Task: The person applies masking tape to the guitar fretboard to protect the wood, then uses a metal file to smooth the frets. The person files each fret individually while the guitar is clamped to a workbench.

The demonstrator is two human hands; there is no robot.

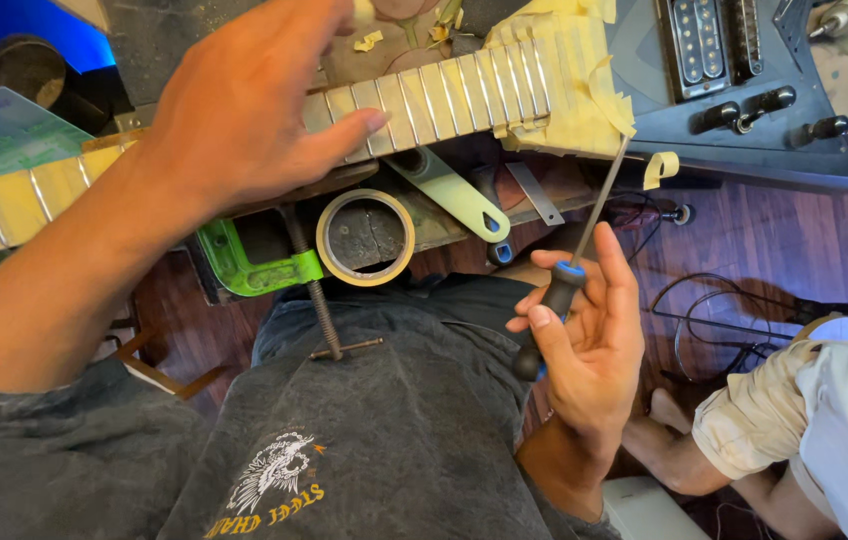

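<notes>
My left hand (244, 110) rests on the guitar neck (444, 95), fingers spread, thumb lying across the taped fretboard. The fretboard is covered with strips of yellowish masking tape between the metal frets. My right hand (584, 330) holds a thin metal file with a black and blue handle (556, 295); its slim shaft (604, 195) points up toward the taped end of the neck. The dark guitar body (744, 130) with pickups and black knobs lies at the upper right.
A roll of masking tape (365, 237) sits under the neck beside a green clamp (244, 262) with a threaded screw. Flat metal gauges (464, 200) lie on the bench. Cables (714, 310) run over the wooden floor. Another person's knee and foot (774, 410) are at the lower right.
</notes>
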